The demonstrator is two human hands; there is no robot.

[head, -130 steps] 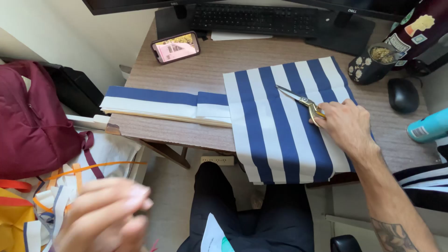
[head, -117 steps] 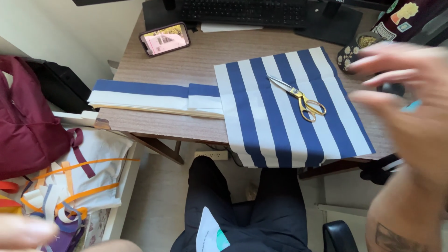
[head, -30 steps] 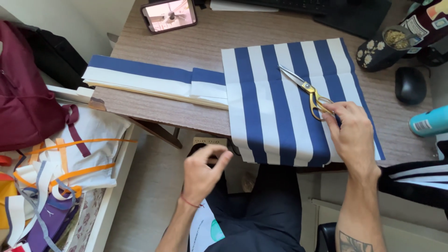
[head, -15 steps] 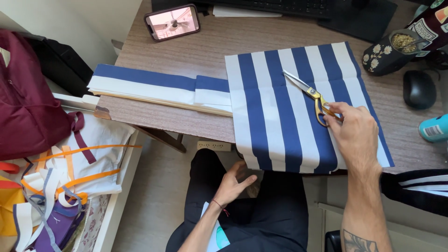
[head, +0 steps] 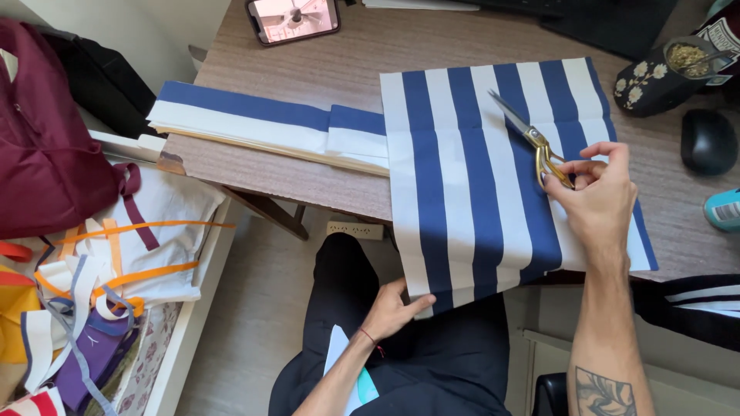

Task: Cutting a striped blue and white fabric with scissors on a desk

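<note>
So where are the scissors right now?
The gold-handled scissors lie on the blue-and-white striped fabric on the desk's right side, blades pointing away from the person, with the right hand gripping their handles, just left of the black mouse.

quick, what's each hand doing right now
Left hand: open, fingers on the lower edge of the blue and white striped fabric by the lap.
Right hand: closed on the gold handles of the scissors, which lie on the fabric.
</note>
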